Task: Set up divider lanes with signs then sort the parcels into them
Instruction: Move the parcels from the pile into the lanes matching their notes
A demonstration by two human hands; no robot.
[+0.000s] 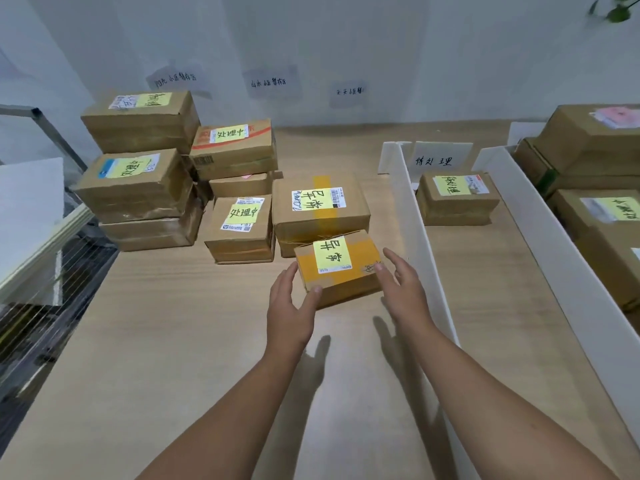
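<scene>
A small parcel (337, 268) wrapped in yellow tape, with a yellow handwritten note on its lid, sits on the desk (173, 323) between the two hands. The left hand (291, 303) is at the parcel's near left corner, with its thumb lying on the front face and its fingers stretched fairly straight along the left side. The right hand (401, 275) is at the parcel's right end, spread open with relaxed fingers; one fingertip reaches the upper right edge, though whether the palm touches cannot be told. Neither hand is closed round the parcel. Just behind the small parcel, touching or nearly so, lies a larger parcel (320, 206) carrying a similar yellow note. To the left of the small parcel and further back stands a pile of parcels (145, 188), stacked two and three high, each with a yellow note. Just right of the small parcel a white divider (420, 230) runs away across the desk. Beyond it, a second divider (554, 244) runs alongside, forming a lane. At the far end of that lane stands a white sign (440, 159) with handwriting, and one boxed parcel (457, 199) lies just in front of it. Further right of the small parcel, past the second divider, more parcels (588, 147) are stacked. On the wall behind, blurred paper notes (270, 83) hang in a row.
</scene>
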